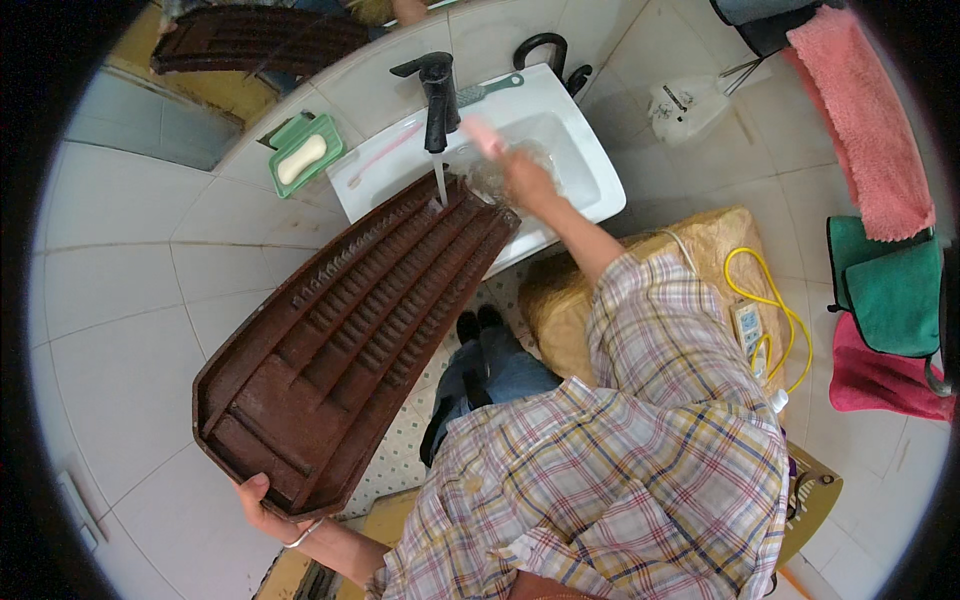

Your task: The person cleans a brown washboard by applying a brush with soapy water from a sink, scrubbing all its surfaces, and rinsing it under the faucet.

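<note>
My left hand [261, 508] grips the near end of a long dark brown ribbed tray [322, 367], thumb over the rim. The tray slants up to the white washbasin [600, 176], its far end over the basin's edge. Water from the black faucet [437, 97] runs onto the ribs at that end. Over the basin, my right hand [531, 180] is closed around a pink object [484, 137], perhaps a handle; motion blurs it, and the fist hides its other end. Below that hand, something clear and shiny in the basin is too blurred to name.
A green soap dish [330, 142] with a white soap bar [301, 159] is at the wall. A pink toothbrush [382, 154] and a green-grey brush [487, 88] lie on the basin's rim. To the right are a gold-covered surface [570, 300], a yellow cord [784, 300] and hanging towels [862, 127].
</note>
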`<action>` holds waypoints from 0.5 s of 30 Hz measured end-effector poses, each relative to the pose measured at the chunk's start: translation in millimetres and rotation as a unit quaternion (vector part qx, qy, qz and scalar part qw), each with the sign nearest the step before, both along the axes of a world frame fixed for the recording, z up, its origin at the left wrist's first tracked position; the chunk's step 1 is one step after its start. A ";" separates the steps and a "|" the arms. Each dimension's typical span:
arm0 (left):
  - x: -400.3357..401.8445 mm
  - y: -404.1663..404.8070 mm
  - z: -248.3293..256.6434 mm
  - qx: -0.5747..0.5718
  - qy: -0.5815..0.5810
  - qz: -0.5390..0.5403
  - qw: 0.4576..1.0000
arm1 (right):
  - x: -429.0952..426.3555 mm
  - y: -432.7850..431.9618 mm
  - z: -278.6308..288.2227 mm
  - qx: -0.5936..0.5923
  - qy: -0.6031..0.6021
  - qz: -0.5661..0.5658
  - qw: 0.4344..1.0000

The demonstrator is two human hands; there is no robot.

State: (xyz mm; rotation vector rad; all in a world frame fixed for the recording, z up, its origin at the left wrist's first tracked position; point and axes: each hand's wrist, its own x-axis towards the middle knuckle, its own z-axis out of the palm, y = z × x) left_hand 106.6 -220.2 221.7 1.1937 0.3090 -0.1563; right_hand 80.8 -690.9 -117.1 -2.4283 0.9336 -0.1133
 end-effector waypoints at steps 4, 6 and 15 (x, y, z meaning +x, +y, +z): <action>-0.8 8.4 4.4 0.019 -0.004 0.030 0.999 | -29.2 22.7 66.0 -0.053 0.026 0.110 0.992; 3.8 5.0 2.4 0.017 -0.007 0.020 1.000 | -52.7 -24.6 63.1 -0.072 0.038 0.020 0.996; -1.5 10.6 7.8 0.035 -0.012 0.014 0.999 | -70.6 5.2 32.1 -0.010 0.089 0.002 0.996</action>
